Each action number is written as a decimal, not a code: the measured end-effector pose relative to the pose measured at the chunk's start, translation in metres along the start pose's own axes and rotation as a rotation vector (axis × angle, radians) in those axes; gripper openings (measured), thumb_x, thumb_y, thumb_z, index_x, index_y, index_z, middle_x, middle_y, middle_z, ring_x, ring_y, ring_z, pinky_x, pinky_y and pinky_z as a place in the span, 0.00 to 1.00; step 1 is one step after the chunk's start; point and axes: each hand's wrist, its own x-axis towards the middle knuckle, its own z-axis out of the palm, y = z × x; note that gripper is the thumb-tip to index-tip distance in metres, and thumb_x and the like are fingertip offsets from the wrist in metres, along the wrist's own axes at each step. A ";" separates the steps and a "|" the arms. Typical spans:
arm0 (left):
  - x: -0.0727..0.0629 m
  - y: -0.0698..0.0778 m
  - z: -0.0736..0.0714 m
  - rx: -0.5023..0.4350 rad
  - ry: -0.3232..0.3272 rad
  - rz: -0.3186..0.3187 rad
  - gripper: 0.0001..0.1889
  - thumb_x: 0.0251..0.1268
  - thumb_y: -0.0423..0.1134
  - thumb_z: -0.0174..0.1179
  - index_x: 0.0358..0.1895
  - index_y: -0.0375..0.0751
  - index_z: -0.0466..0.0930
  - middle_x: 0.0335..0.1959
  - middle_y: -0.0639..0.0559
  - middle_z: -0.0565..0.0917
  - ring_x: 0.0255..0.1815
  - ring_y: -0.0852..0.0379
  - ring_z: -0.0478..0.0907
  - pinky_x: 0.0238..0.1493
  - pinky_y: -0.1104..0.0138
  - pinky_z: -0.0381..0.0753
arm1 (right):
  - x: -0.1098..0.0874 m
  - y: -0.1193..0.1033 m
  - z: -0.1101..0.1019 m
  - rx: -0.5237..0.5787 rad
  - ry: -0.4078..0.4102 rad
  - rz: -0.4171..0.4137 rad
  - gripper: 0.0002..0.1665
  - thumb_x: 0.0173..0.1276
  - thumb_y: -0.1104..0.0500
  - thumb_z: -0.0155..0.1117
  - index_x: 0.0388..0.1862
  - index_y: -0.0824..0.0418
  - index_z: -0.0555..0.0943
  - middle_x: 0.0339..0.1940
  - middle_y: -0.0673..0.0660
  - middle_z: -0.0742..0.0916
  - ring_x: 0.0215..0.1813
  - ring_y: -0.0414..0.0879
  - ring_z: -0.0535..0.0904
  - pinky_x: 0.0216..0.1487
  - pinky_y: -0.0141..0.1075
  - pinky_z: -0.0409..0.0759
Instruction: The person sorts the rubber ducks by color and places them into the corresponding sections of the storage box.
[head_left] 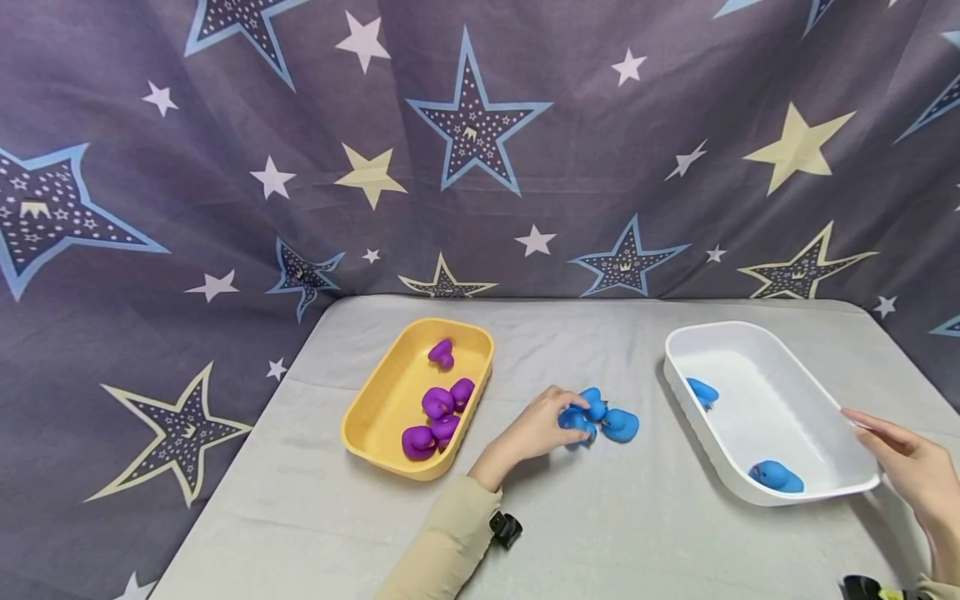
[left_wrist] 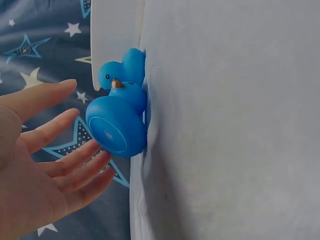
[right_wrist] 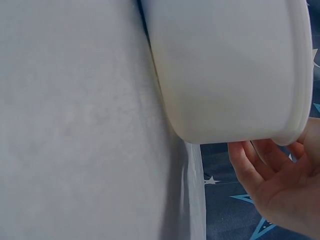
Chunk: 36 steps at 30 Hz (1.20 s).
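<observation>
A cluster of blue rubber ducks sits mid-table. My left hand (head_left: 534,427) reaches to the nearest rubber duck (head_left: 576,423), fingers spread beside it. In the left wrist view, that duck lies tipped, its round base (left_wrist: 108,134) facing the hand (left_wrist: 50,170); the thumb stands apart and the fingertips are close to it. Two more rubber ducks, a rear one (head_left: 592,402) and a right one (head_left: 621,425), lie against it. At the right, my right hand (head_left: 918,471) grips the near right corner of a white tray (head_left: 765,400), which holds two blue ducks.
Left of the cluster stands a yellow tray (head_left: 390,392) with several purple rubber ducks (head_left: 437,403) in it. A grey cloth covers the table (head_left: 615,517). Behind it hangs a star-patterned curtain (head_left: 525,208).
</observation>
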 end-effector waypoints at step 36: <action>-0.001 -0.010 0.003 -0.018 -0.063 -0.056 0.20 0.50 0.36 0.64 0.48 0.40 0.74 0.43 0.46 0.75 0.45 0.53 0.70 0.48 0.69 0.68 | -0.006 -0.010 -0.002 0.022 -0.018 -0.015 0.20 0.63 0.52 0.56 0.55 0.42 0.74 0.32 0.15 0.70 0.36 0.11 0.61 0.32 0.12 0.61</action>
